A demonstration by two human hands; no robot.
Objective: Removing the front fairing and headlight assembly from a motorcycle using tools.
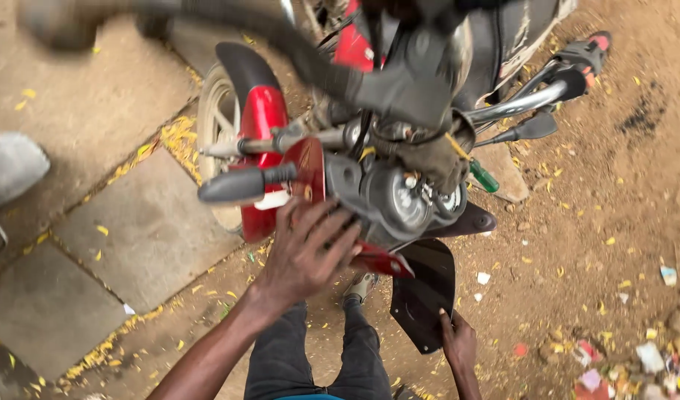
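Observation:
A red motorcycle (264, 122) stands in front of me, seen from above, with its headlight housing off and the round gauges (406, 200) bare. My left hand (306, 252) lies spread on the red front cowl (310, 167) below the left handlebar grip (232, 185), fingers apart, pressing on the panel. My right hand (458, 342) grips the lower edge of a black visor panel (425, 292) that hangs under the gauges. A green-handled screwdriver (484, 176) is tucked among the cables by the right handlebar.
The front wheel (217, 118) rests at the edge of grey paving slabs (143, 230) on the left. Bare dirt with yellow leaves lies to the right, with litter (636, 363) at the lower right. A grey blurred shape (10, 167) sits at the left edge.

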